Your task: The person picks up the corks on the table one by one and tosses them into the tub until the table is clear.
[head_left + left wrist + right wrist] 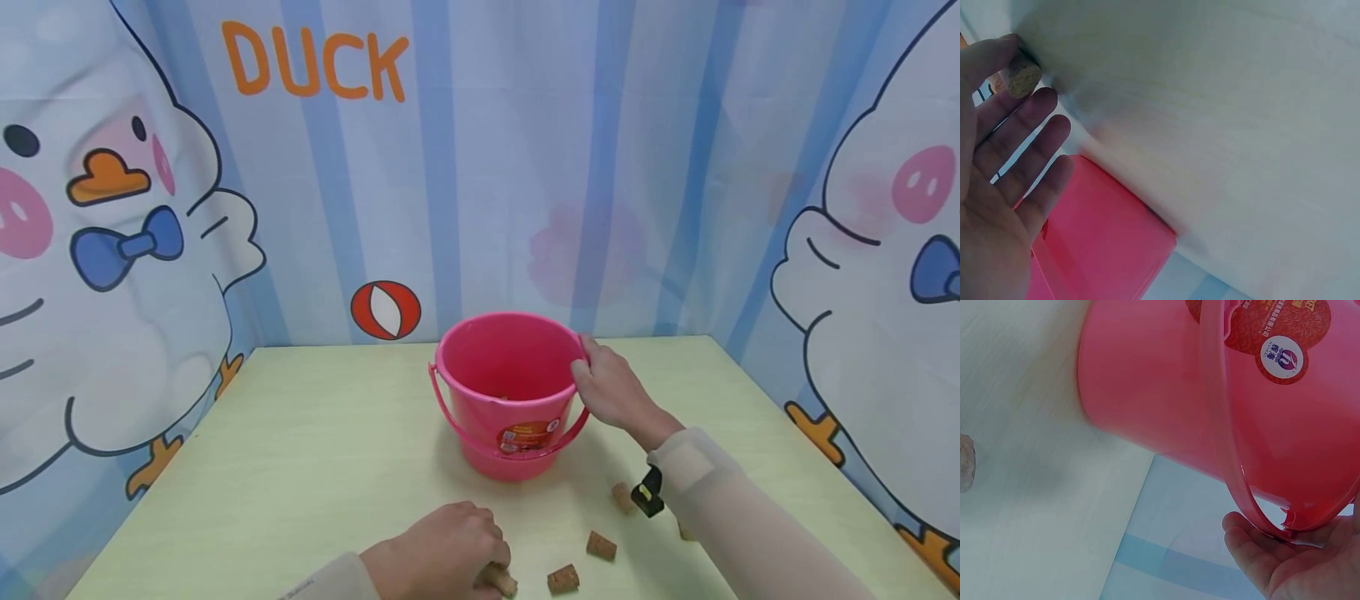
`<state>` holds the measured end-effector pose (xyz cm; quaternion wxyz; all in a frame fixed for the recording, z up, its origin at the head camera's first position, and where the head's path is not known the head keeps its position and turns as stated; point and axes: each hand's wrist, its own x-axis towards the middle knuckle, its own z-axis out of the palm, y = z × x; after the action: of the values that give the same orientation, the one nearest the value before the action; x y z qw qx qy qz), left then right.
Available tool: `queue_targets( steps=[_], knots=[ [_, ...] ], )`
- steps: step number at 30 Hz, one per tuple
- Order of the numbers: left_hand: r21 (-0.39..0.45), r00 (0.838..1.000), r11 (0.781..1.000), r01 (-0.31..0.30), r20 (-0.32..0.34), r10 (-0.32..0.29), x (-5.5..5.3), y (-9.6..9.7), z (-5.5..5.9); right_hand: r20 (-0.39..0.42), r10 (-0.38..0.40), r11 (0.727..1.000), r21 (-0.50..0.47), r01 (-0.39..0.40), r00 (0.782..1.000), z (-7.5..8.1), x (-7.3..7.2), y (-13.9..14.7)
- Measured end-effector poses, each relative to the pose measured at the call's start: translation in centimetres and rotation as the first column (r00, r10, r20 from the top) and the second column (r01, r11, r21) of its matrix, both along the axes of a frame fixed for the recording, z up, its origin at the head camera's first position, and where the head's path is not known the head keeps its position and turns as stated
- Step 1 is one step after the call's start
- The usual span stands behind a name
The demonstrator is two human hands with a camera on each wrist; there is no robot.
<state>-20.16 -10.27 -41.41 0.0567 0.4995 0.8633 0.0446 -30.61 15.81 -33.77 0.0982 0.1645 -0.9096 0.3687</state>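
Observation:
A pink bucket (480, 417) with a red label stands on the table, its handle (1216, 406) hanging down at the front. My right hand (618, 392) grips the bucket's rim on the right side, thumb over the edge and fingers at the handle joint. Low in front of the bucket, my left hand (442, 550) pinches a cork (1024, 81) between thumb and index finger, close over the table. Its other fingers are loosely extended in the left wrist view. Most of the bucket's inside is hidden by its front wall; a small brownish bit shows just over the near rim.
Loose corks lie on the pale table (315, 450): one cork (563, 579) right of my left hand, another cork (602, 546) beyond it, and a third cork (622, 497) near my right wrist. One more is partly behind the right sleeve (742, 517). A duck-printed curtain (487, 167) encloses the table.

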Motion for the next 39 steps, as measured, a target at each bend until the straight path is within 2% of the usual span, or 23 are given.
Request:
queue_targets(
  steps=[9, 17, 21, 26, 30, 33, 39],
  knots=[
    [0.025, 0.997, 0.999, 0.04, -0.059, -0.039, 0.2, 0.0, -0.2, 0.003, -0.005, 1.0, 0.002, 0.005, 1.0, 0.0, 0.0, 0.0],
    [0.02, 0.997, 0.999, 0.032, -0.066, -0.03, 0.2, 0.1, -0.4, 0.011, -0.002, 1.0, -0.005, 0.002, 1.0, 0.0, 0.0, 0.0],
    [0.024, 1.0, 1.0, 0.005, -0.021, -0.004, 0.1, 0.0, -0.3, 0.013, -0.002, 1.0, -0.009, 0.002, 1.0, -0.1, 0.0, 0.0],
    [0.039, 0.997, 0.997, -0.063, 0.055, 0.061, -0.1, -0.1, 0.1, 0.01, -0.001, 1.0, -0.007, 0.001, 1.0, 0.0, 0.0, -0.1],
    [0.068, 0.999, 0.997, -0.033, -0.034, 0.035, 0.0, -0.3, 0.3, 0.013, -0.004, 1.0, -0.008, 0.004, 1.0, 0.0, 0.0, -0.2],
    [0.085, 0.992, 0.996, 0.002, -0.122, 0.009, 0.0, -0.3, 0.4, 0.012, -0.003, 1.0, -0.011, 0.003, 1.0, 0.0, 0.1, -0.2],
    [0.095, 0.98, 0.995, -0.002, -0.198, 0.021, 0.1, -0.2, 0.8, 0.011, -0.004, 1.0, -0.012, 0.004, 1.0, 0.0, 0.1, -0.1]
  ],
)
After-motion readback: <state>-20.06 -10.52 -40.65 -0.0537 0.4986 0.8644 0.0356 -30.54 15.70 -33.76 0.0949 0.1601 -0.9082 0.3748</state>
